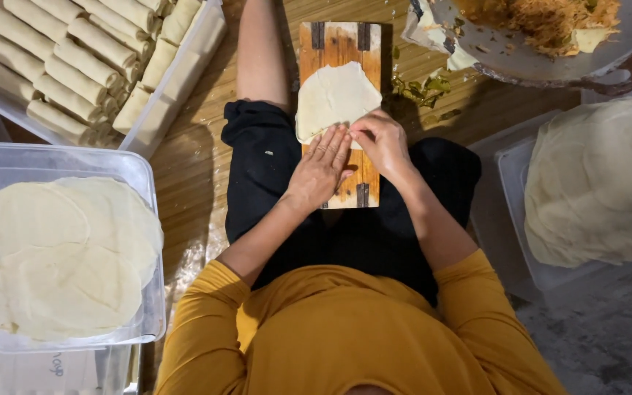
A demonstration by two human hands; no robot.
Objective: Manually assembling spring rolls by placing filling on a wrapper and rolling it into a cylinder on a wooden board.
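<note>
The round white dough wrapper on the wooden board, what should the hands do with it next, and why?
Probably roll it forward. Both hands, left and right, press the near edge of the round white dough wrapper, which looks folded over, while the rest lies flat on the wooden board.

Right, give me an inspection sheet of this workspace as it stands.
Surface: wooden board on the person's lap, over a woven mat.
Job's things: round wrapper on the board, near edge being folded.
Clutter: green scraps on the mat.
Grippers: left hand flat on the wrapper; right hand pinching its edge.
Cables: nothing seen.
Surroundings: tray of finished rolls, two wrapper stacks, pan of filling.
</note>
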